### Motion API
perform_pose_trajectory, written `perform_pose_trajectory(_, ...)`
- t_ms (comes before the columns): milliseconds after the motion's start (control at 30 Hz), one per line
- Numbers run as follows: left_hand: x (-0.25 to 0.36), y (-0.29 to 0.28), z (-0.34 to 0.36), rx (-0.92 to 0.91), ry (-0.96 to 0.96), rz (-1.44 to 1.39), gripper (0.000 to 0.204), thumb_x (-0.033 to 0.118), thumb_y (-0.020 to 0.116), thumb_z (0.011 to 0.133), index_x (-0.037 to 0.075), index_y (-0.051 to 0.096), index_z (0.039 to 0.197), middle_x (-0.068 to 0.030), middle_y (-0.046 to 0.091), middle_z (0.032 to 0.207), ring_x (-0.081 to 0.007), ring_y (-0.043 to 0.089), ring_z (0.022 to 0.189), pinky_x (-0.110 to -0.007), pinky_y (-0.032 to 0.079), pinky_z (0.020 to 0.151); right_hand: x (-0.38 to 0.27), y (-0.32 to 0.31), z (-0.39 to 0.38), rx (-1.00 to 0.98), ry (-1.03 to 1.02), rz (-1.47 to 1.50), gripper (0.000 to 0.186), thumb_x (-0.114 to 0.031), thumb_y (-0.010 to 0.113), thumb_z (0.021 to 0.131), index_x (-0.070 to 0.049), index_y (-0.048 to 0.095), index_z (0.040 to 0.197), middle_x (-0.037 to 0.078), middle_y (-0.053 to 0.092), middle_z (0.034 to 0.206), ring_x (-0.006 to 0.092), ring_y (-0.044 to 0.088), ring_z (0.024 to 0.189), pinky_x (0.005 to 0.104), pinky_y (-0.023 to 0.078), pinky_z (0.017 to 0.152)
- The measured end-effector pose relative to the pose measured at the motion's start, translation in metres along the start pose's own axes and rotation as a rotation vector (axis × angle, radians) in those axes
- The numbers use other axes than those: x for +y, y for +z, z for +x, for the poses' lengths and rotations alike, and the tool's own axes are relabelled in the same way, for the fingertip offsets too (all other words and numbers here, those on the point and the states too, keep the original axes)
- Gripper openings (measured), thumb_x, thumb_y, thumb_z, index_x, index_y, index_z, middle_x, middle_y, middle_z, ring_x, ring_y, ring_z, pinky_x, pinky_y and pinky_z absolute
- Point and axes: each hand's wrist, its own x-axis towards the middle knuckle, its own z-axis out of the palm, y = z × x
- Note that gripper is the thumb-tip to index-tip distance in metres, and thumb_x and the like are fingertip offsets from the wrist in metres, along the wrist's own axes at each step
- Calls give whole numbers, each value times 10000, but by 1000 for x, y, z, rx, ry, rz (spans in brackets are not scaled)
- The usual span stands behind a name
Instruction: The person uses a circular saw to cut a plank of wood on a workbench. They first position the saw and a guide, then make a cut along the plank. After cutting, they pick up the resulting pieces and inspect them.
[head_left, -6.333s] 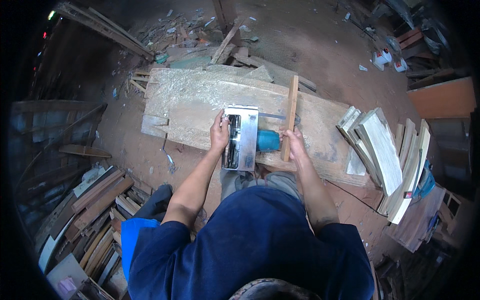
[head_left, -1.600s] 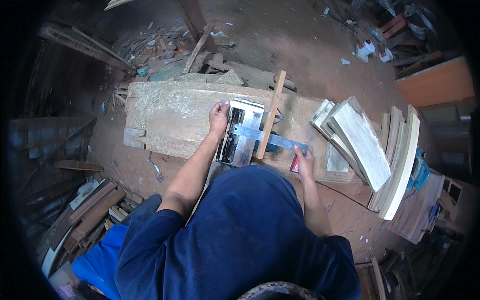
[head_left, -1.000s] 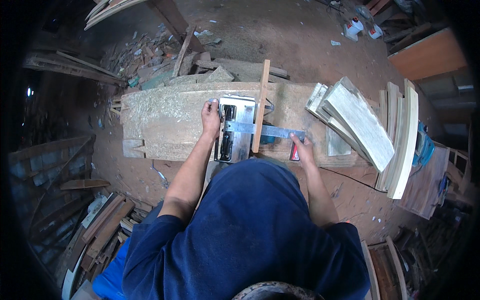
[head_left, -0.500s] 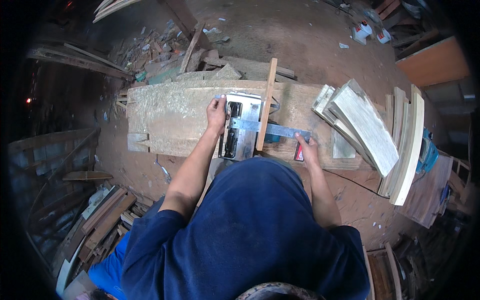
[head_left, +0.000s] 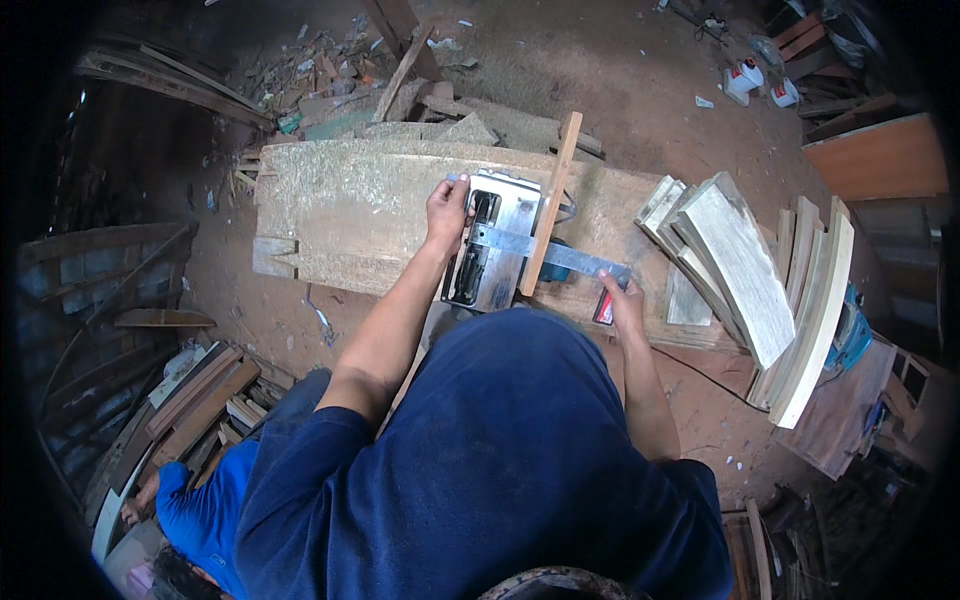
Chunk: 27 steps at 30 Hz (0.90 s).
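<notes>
A silver power planer (head_left: 492, 250) lies base-up on a thick wooden slab (head_left: 350, 215). Across it runs a narrow wooden strip (head_left: 552, 195), lying almost straight away from me. A long metal square (head_left: 545, 250) rests flat over the planer and the strip. My left hand (head_left: 447, 208) presses the blade's left end onto the planer. My right hand (head_left: 622, 303) grips the square's red and black handle at the slab's near right edge.
Curved wooden boards (head_left: 745, 270) are stacked on the right of the slab. Offcuts and scrap wood (head_left: 330, 75) lie on the dirt floor beyond. Planks (head_left: 190, 400) pile up at lower left, where another person in blue (head_left: 200, 505) crouches. Two white bottles (head_left: 757, 82) stand far right.
Earlier my right hand held the wooden strip and no square was there. Now the square lies across planer and strip, and over the last second both hands have barely shifted.
</notes>
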Motion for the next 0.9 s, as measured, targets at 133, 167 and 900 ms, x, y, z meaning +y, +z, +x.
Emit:
perform_pose_trajectory(133, 1, 0, -1, -16, -18, -22, 223, 323, 645, 989, 121, 612, 900, 45, 548, 683, -51, 484, 506, -224, 361, 426, -3, -2, 1, -21, 48, 3, 257, -268, 785, 875, -41, 703, 963, -7, 656, 840, 83, 565, 740, 266, 454, 680)
perform_pose_trajectory(167, 2, 1, -1, -14, -19, -28, 218, 314, 645, 990, 122, 613, 891, 45, 555, 681, -50, 480, 503, -225, 358, 423, -2, -3, 1, -21, 57, 10, 259, -267, 784, 875, -39, 704, 969, -5, 660, 850, 84, 567, 750, 266, 455, 689)
perform_pose_trajectory(900, 1, -2, 1, -31, -41, -95, 196, 285, 677, 969, 123, 625, 871, 44, 587, 671, -41, 491, 500, -216, 353, 408, -13, 2, -4, -3, 55, -43, 310, -291, 787, 870, -22, 706, 999, 16, 674, 876, 94, 577, 761, 266, 458, 702)
